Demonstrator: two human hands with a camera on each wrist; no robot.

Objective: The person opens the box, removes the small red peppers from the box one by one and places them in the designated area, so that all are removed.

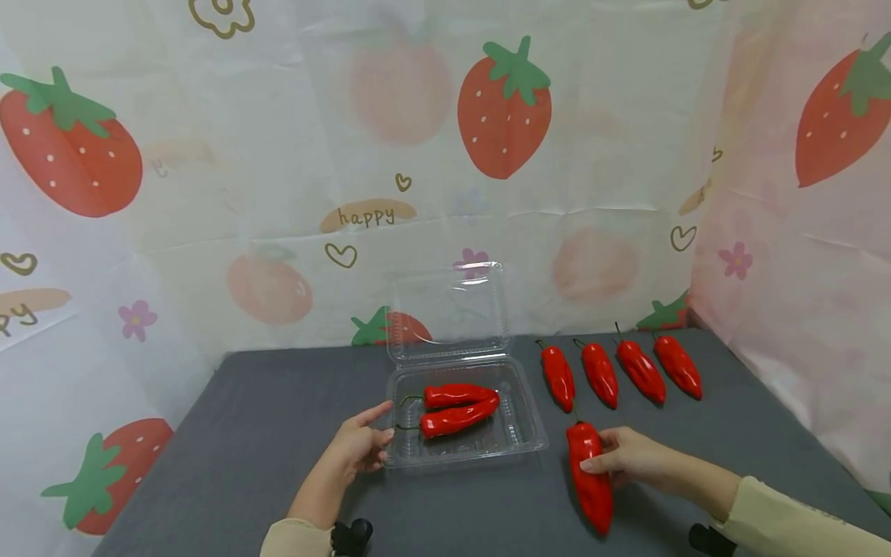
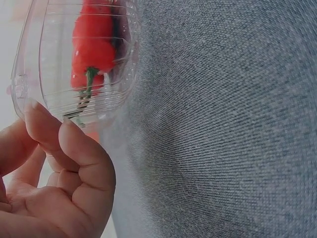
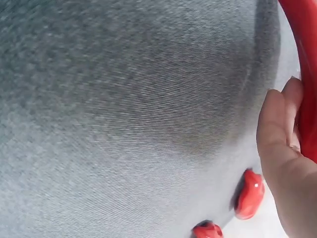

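Observation:
A clear plastic clamshell box (image 1: 532, 433) stands with its lid (image 1: 445, 317) raised at the back. Two red peppers (image 1: 459, 418) lie inside, green stems to the left. My left hand (image 1: 356, 445) is at the box's left edge, fingertips holding the rim; the left wrist view shows these fingers (image 2: 81, 144) bent against the clear plastic. Right of the box, my right hand (image 1: 629, 460) grips another red pepper (image 1: 588, 483) around its middle, thumb on top. That pepper points its stem away from me. In the right wrist view, only part of this pepper (image 3: 308, 74) shows.
Several red peppers (image 1: 640, 373) lie in a row at the back right of the grey tabletop (image 1: 278, 418). Behind the table hangs a printed cloth (image 1: 278, 155) with strawberries, and a second cloth wall (image 1: 786, 309) rises on the right.

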